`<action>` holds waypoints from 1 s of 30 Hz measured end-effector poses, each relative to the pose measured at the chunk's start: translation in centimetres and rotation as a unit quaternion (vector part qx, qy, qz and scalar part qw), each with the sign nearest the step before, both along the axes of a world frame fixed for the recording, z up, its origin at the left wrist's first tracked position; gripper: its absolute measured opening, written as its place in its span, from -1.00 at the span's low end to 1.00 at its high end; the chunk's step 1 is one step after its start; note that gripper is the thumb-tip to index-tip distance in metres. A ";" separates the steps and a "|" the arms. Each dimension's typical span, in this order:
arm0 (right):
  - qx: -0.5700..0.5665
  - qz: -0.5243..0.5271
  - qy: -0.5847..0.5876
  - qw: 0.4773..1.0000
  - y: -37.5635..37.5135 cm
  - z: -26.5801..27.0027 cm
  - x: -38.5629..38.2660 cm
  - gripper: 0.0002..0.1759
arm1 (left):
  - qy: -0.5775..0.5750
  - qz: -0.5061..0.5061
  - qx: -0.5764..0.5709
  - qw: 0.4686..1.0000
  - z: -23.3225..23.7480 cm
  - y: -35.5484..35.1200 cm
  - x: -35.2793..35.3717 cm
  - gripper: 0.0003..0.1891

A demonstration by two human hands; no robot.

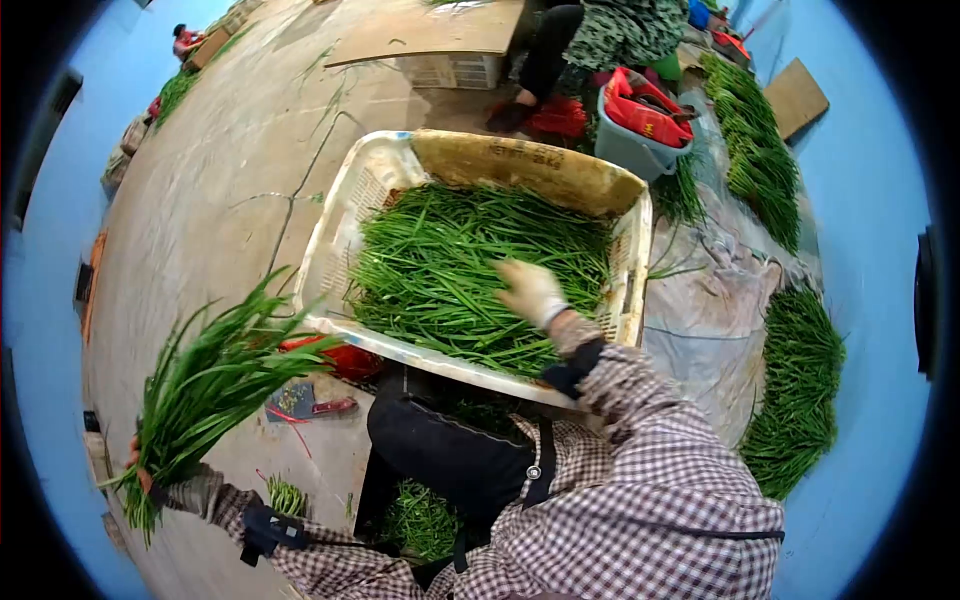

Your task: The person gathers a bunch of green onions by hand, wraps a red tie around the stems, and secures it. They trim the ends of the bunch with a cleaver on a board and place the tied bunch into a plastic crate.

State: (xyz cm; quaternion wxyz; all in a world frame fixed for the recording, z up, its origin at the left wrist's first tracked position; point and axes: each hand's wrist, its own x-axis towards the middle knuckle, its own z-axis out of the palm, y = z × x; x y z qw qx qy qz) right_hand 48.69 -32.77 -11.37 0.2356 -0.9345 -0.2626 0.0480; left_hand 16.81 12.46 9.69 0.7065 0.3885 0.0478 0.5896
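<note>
A bunch of long green chives (pixel 205 385) is gripped near its lower end by my left hand (pixel 145 470), out to the left, its leaves fanning up and to the right. In front of me stands a white plastic crate (pixel 322 250) holding a loose heap of the same chives (pixel 470 260). My right hand (pixel 532 292), in a pale glove, is over the right part of this heap, fingers stretched out and apart. Whether its fingertips touch the leaves is hard to tell. I see nothing held in it.
A red-handled knife (pixel 335 407) lies on the floor by a small dark board (pixel 291 401). Cut chives fill a dark container (pixel 420 520) below my leg. A grey-blue bin (pixel 636 150) and another person (pixel 625 45) are beyond the crate. Chive piles (pixel 795 380) line the right wall.
</note>
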 end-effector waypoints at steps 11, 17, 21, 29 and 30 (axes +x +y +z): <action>-0.061 0.055 0.065 0.995 1.1 -4.0 1.3 -0.69 | 0.068 0.065 0.053 0.994 -0.5 -7.2 0.5 -0.73; 0.130 0.060 0.017 0.990 18.3 -6.4 7.0 -0.81 | 0.040 -0.048 -0.066 0.996 -3.0 -11.7 2.9 -0.61; 0.016 0.075 0.036 0.996 25.6 -9.6 9.1 -0.71 | 0.014 -0.095 -0.114 0.989 -5.5 -10.0 0.7 -0.57; -0.024 -0.015 -0.004 1.000 24.1 -7.1 11.6 -0.80 | 0.004 -0.089 -0.182 0.979 -7.5 -8.7 0.4 -0.51; 0.022 -0.012 -0.026 0.999 23.0 -4.4 12.4 -0.81 | 0.025 -0.066 -0.125 0.990 -7.5 -8.6 1.0 -0.48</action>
